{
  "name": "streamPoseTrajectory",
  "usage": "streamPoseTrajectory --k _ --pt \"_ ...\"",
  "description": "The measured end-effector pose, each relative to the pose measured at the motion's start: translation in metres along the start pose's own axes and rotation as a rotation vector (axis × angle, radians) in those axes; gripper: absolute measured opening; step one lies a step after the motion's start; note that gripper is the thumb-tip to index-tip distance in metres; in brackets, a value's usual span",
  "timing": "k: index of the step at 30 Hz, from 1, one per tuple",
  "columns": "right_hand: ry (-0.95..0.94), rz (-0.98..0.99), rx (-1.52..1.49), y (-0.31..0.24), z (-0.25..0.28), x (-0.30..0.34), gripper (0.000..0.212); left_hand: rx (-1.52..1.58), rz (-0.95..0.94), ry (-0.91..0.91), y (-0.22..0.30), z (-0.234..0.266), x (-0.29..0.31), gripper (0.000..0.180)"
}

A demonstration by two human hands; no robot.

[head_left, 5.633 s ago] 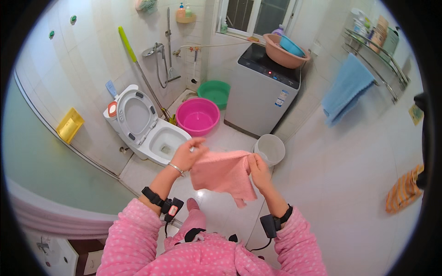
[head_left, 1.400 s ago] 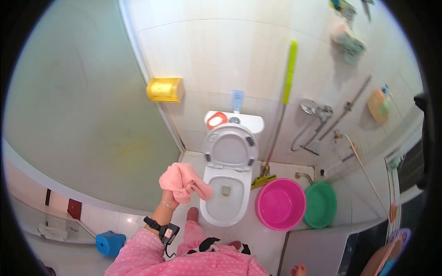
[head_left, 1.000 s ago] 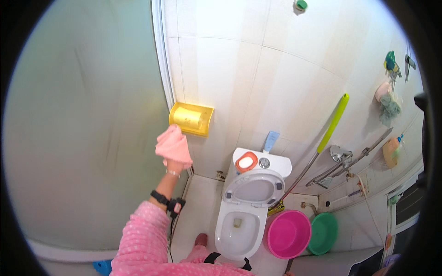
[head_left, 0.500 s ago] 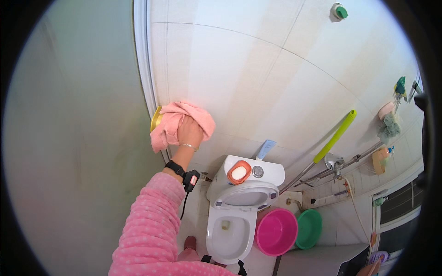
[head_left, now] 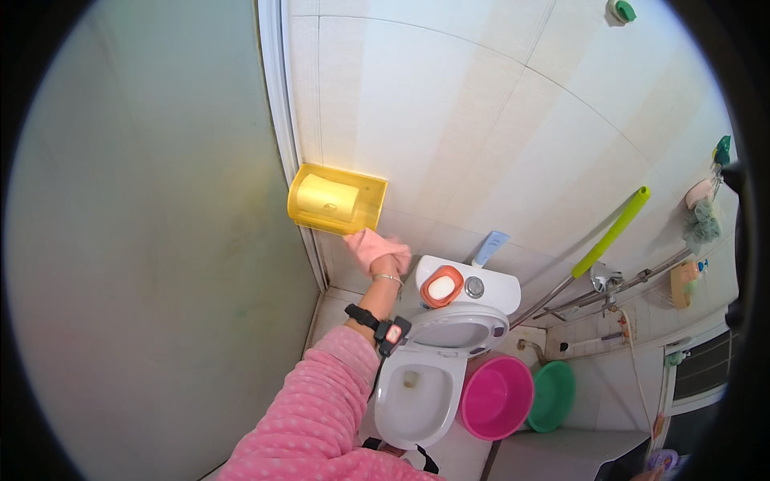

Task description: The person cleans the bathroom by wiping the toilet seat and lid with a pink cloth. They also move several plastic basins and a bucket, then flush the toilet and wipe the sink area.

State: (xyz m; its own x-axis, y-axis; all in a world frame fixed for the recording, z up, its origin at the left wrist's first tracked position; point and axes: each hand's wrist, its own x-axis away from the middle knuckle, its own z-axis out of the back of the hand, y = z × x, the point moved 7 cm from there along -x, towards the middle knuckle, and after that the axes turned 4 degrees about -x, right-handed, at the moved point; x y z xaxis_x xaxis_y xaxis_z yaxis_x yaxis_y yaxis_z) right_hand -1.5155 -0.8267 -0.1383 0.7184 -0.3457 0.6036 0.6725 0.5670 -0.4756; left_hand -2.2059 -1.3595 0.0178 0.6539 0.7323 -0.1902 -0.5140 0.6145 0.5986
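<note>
My left hand (head_left: 390, 264) is closed around a pink cloth (head_left: 377, 248), bunched up in my fist. The cloth lies at the lower right edge of a yellow toilet paper holder (head_left: 370, 197) fixed to the tiled wall; I cannot tell whether it presses on it. A rounded, paler yellow part fills the holder's left side. At the lower right rim, only a small skin-coloured bit of what seems my right hand (head_left: 648, 475) shows, near a purple item (head_left: 662, 459); its fingers are cut off.
Below my left arm stands a white toilet (head_left: 415, 401), lid raised. A soap dish (head_left: 453, 274) and a blue tube (head_left: 491, 248) are on its tank. Right of it are pink (head_left: 501, 398) and green (head_left: 553, 397) basins and a green-handled pole (head_left: 611, 232). A frosted panel (head_left: 152, 240) rises at left.
My left hand has moved down and right with the cloth, off the yellow holder, which the cloth mostly covered before. The whole view has shifted slightly.
</note>
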Motion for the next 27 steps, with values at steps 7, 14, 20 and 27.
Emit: streamPoseTrajectory --k 7,14,20,27 --pt "0.038 0.035 -0.134 -0.035 0.004 0.032 0.033 -0.191 -0.128 0.061 -0.087 0.020 -0.080 0.012" --pt "-0.033 -0.191 -0.395 0.023 -0.037 0.091 0.038 0.044 0.330 0.038 -0.042 -0.016 -0.007 0.011" --pt "0.066 -0.245 -0.648 0.042 -0.034 0.097 0.040 -0.159 -0.737 -0.438 0.081 -0.019 0.068 0.012" --pt "0.048 -0.377 -0.721 0.072 -0.068 0.109 0.041 -0.117 -1.137 0.185 0.107 0.081 -0.011 0.023"
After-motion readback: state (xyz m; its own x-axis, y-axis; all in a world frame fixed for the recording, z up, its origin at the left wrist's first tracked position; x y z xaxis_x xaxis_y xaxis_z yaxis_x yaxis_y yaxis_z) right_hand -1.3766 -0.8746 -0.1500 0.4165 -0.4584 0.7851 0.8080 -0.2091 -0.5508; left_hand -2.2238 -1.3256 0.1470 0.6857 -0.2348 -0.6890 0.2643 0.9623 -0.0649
